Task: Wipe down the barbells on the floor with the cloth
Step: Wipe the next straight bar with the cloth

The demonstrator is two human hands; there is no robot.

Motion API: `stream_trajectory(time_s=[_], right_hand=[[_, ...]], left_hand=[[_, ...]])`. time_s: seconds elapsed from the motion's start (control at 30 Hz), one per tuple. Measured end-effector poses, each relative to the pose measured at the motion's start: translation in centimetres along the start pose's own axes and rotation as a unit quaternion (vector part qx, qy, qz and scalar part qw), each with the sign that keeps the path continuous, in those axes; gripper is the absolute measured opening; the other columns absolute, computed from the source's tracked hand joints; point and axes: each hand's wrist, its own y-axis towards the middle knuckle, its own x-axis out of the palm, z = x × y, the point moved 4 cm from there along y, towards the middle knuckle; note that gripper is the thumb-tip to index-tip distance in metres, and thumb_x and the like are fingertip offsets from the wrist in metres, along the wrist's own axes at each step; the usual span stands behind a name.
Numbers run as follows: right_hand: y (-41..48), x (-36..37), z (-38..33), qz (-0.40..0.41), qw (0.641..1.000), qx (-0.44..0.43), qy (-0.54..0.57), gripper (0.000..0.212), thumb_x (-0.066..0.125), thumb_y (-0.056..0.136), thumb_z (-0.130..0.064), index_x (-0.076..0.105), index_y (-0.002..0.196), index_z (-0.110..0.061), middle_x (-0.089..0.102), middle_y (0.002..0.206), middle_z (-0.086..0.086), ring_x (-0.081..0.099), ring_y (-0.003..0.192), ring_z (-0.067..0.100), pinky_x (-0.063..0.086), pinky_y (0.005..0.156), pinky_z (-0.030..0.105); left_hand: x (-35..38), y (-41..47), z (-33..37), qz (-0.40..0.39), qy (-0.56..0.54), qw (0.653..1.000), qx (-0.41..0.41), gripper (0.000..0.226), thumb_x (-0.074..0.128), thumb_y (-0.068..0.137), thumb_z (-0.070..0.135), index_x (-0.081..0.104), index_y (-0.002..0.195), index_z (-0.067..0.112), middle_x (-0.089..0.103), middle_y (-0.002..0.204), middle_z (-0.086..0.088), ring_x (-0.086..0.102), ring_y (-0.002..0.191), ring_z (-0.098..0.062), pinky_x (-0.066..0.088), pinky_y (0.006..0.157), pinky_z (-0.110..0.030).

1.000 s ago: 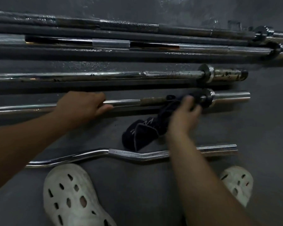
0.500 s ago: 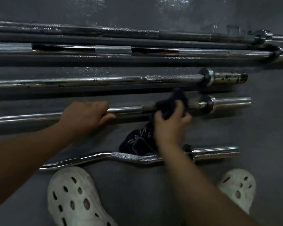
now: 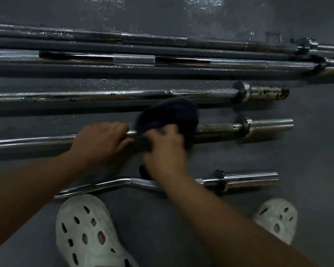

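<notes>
On the floor (image 3: 307, 155), the straight barbell (image 3: 220, 129) lies heavy, stiff and slick. The soft cloth (image 3: 168, 114) drapes its shaft, apparently bunched in the blurred right hand (image 3: 164, 149). The left hand (image 3: 100, 141) has its grip curled round the bare shaft beside it, a sound hold.

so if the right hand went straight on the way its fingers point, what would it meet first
The right hand grips the black cloth on the short barbell. Straight on, up the picture, it would probably meet the pitted barbell next beyond; depth is unclear.
</notes>
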Motion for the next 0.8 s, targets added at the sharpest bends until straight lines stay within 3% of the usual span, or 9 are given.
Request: stream_trajectory(time_s=[0.07,0.1,0.3,0.37,0.5,0.6,0.67,0.73,0.8], right_hand=[[-0.6,1.3,-2.1,-0.089,0.990,-0.102,0.037,0.045,0.068,0.080,-0.025,0.061,0.123,-0.037,0.042,0.124,0.005,0.053,0.106,0.034,0.051,0.087,0.038],[-0.1,0.5,-1.1,-0.067,0.991,-0.099,0.056,0.047,0.069,0.078,-0.023,0.062,0.122,-0.037,0.043,0.123,0.004,0.054,0.106,0.032,0.052,0.089,0.038],[1.4,-7.9,15.8,0.181,0.965,0.182,0.056,0.048,0.064,0.080,-0.009,0.064,0.126,-0.022,0.040,0.132,0.018,0.053,0.113,0.037,0.040,0.106,0.033],[0.5,-8.6,17.9,0.212,0.946,0.244,0.037,0.050,0.062,0.081,-0.018,0.060,0.132,-0.016,0.033,0.141,0.021,0.044,0.122,0.041,0.039,0.110,0.041],[0.2,-3.9,12.9,0.178,0.957,0.228,0.015,0.061,0.071,0.077,-0.032,0.052,0.134,-0.025,0.035,0.140,0.016,0.041,0.120,0.041,0.040,0.102,0.044],[1.2,-5.0,12.3,0.073,0.987,0.139,0.016,0.044,0.074,0.075,-0.019,0.056,0.114,-0.030,0.042,0.118,0.007,0.054,0.101,0.034,0.045,0.087,0.032],[1.8,-8.2,14.0,-0.010,0.997,0.070,0.022,0.039,0.075,0.073,-0.012,0.060,0.102,-0.033,0.050,0.112,0.005,0.057,0.099,0.026,0.040,0.082,0.023],[2.9,-11.7,16.3,0.064,0.990,0.104,0.068,0.040,0.074,0.074,-0.012,0.063,0.109,-0.028,0.056,0.114,0.006,0.058,0.103,0.023,0.042,0.089,0.024],[3.6,-11.5,16.9,0.141,0.973,0.170,0.075,0.053,0.073,0.075,-0.026,0.059,0.126,-0.024,0.051,0.125,0.010,0.054,0.110,0.027,0.045,0.098,0.034]], left_hand=[[-0.6,-0.4,0.2,0.017,-0.009,1.000,0.016,0.033,0.041,0.082,0.040,0.059,0.084,0.012,0.062,0.073,-0.012,0.062,0.055,-0.032,0.043,0.041,-0.030],[-0.8,-0.6,0.1,0.022,-0.009,1.000,0.017,0.034,0.042,0.081,0.040,0.059,0.086,0.011,0.062,0.073,-0.012,0.062,0.056,-0.032,0.043,0.043,-0.031],[0.7,-1.8,0.3,-0.030,-0.010,0.999,0.000,0.038,0.048,0.081,0.041,0.057,0.109,0.018,0.063,0.092,-0.007,0.060,0.078,-0.032,0.048,0.065,-0.040],[0.6,-1.7,0.6,-0.025,-0.015,1.000,-0.006,0.034,0.051,0.081,0.041,0.057,0.105,0.019,0.063,0.091,-0.007,0.060,0.078,-0.032,0.048,0.064,-0.040],[0.2,-0.9,0.2,-0.027,-0.003,0.999,-0.031,0.029,0.059,0.081,0.046,0.056,0.099,0.023,0.068,0.089,-0.005,0.066,0.074,-0.030,0.043,0.055,-0.032],[0.2,1.2,-0.7,-0.159,0.012,0.982,-0.103,0.034,0.059,0.085,0.059,0.052,0.099,0.029,0.068,0.096,-0.001,0.066,0.085,-0.026,0.043,0.062,-0.030],[0.4,2.9,-1.4,-0.290,-0.085,0.945,-0.122,0.035,0.060,0.085,0.062,0.059,0.099,0.030,0.067,0.097,-0.001,0.063,0.087,-0.021,0.042,0.068,-0.028],[0.7,3.7,-1.6,-0.352,-0.168,0.912,-0.124,0.036,0.064,0.083,0.062,0.064,0.096,0.028,0.068,0.091,-0.001,0.062,0.082,-0.017,0.043,0.068,-0.027],[0.3,3.3,-1.6,-0.300,-0.101,0.940,-0.127,0.040,0.061,0.083,0.063,0.063,0.100,0.028,0.069,0.092,-0.001,0.064,0.083,-0.020,0.045,0.068,-0.028]])
